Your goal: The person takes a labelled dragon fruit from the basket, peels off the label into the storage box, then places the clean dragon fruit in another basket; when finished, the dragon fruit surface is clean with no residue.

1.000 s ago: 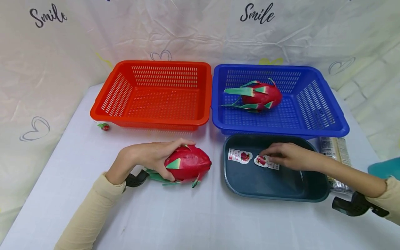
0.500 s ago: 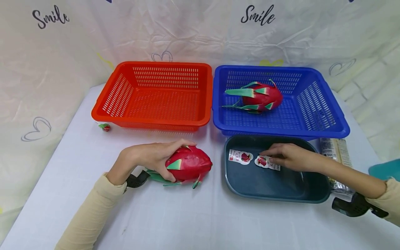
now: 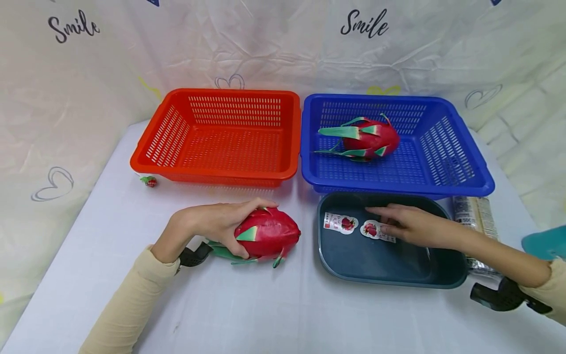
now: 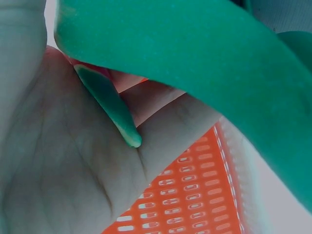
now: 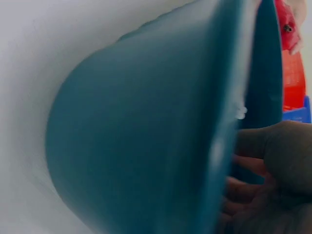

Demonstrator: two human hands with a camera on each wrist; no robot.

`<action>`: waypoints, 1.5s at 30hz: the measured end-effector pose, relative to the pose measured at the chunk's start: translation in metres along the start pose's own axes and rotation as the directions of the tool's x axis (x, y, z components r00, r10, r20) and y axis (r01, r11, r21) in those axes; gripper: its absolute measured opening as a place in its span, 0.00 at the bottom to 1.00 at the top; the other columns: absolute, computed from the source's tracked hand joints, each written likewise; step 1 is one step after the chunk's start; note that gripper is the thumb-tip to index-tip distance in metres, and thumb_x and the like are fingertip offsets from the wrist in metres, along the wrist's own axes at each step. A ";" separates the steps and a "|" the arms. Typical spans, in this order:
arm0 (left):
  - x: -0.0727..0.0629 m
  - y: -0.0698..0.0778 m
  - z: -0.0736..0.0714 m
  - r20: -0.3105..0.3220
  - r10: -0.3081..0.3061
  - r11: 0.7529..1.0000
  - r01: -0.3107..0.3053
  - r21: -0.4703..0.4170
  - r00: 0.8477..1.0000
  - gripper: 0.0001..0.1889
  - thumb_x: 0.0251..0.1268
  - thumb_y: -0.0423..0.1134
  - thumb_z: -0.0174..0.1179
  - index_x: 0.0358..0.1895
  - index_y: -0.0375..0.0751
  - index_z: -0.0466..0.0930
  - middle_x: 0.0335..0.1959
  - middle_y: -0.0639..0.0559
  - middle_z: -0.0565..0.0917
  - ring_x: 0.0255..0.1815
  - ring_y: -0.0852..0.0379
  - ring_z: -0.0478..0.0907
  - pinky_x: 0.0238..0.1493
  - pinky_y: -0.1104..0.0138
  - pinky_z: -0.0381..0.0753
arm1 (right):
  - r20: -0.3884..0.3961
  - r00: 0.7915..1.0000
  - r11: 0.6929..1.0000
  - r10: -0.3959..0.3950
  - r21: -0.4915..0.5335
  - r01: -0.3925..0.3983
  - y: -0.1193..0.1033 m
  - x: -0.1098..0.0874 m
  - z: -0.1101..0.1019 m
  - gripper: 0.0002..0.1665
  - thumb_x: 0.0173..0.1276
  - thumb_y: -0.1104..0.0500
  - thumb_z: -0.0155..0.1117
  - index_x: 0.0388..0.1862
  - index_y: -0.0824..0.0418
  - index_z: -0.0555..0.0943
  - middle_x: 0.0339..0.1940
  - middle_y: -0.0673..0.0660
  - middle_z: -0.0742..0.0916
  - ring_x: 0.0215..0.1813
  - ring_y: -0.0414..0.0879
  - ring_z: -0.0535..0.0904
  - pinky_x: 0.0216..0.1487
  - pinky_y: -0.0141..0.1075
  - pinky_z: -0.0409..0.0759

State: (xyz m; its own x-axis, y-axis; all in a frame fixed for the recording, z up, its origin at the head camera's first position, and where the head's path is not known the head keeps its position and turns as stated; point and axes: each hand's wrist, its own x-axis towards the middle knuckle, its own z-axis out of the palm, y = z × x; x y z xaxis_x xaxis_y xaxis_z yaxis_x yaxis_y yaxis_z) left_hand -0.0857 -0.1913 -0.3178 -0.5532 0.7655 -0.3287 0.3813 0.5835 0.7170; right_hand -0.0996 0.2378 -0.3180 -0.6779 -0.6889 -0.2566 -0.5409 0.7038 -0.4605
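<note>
My left hand (image 3: 221,223) grips a red dragon fruit (image 3: 274,233) with green scales, lying on the white cloth with its tip to the right. In the left wrist view, long green scales (image 4: 170,53) cross in front of the palm (image 4: 58,141). My right hand (image 3: 415,227) reaches into a dark teal basin (image 3: 376,268), fingers extended over a small label (image 3: 370,229) with a dragon fruit picture. A similar label (image 3: 340,222) lies to its left. The basin's wall (image 5: 131,141) hides part of the right fingers in the right wrist view.
Behind stand an orange-red basket (image 3: 230,147) and a blue basket (image 3: 420,169) holding another dragon fruit (image 3: 373,140). A tiny red-and-green trinket (image 3: 150,181) lies by the red basket. A printed packet (image 3: 477,216) lies right of the basin, and a teal object (image 3: 546,243) sits at the right edge.
My right index finger has straightened away from the thumb, above the label. The left hand and its dragon fruit stay in place.
</note>
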 end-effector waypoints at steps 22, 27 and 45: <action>0.001 0.001 0.000 -0.004 0.001 1.000 -0.001 0.016 1.000 0.56 0.40 0.43 0.78 0.72 0.58 0.48 0.64 0.58 0.70 0.65 0.59 0.68 0.51 0.68 0.82 | -0.434 0.876 0.963 -0.211 -0.244 0.111 -0.019 -0.033 -0.047 0.30 0.51 0.65 0.75 0.56 0.54 0.81 0.47 0.48 0.87 0.49 0.22 0.75 0.48 0.08 0.68; 0.000 0.002 0.001 -0.006 -0.007 1.000 0.007 0.026 1.000 0.55 0.40 0.44 0.78 0.72 0.59 0.48 0.64 0.59 0.70 0.65 0.59 0.68 0.51 0.68 0.82 | -0.543 0.835 0.977 -0.086 -0.210 -0.037 -0.005 -0.040 -0.051 0.35 0.50 0.61 0.78 0.59 0.59 0.79 0.51 0.60 0.85 0.51 0.35 0.76 0.37 0.21 0.80; 0.001 0.005 0.003 -0.011 0.004 1.000 -0.003 0.026 1.000 0.56 0.38 0.42 0.79 0.71 0.55 0.48 0.64 0.58 0.69 0.65 0.59 0.67 0.50 0.69 0.82 | -0.694 0.666 0.947 0.275 0.077 -0.311 0.082 -0.065 -0.054 0.49 0.65 0.48 0.57 0.79 0.60 0.49 0.78 0.70 0.56 0.74 0.74 0.52 0.64 0.75 0.55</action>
State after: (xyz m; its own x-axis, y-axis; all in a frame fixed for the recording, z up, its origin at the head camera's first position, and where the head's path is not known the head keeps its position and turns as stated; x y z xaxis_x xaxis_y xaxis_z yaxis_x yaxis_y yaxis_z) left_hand -0.0824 -0.1874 -0.3162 -0.5599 0.7645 -0.3194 0.4023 0.5878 0.7019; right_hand -0.1270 0.3497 -0.2938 -0.9453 -0.1450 0.2921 -0.2634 0.8676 -0.4217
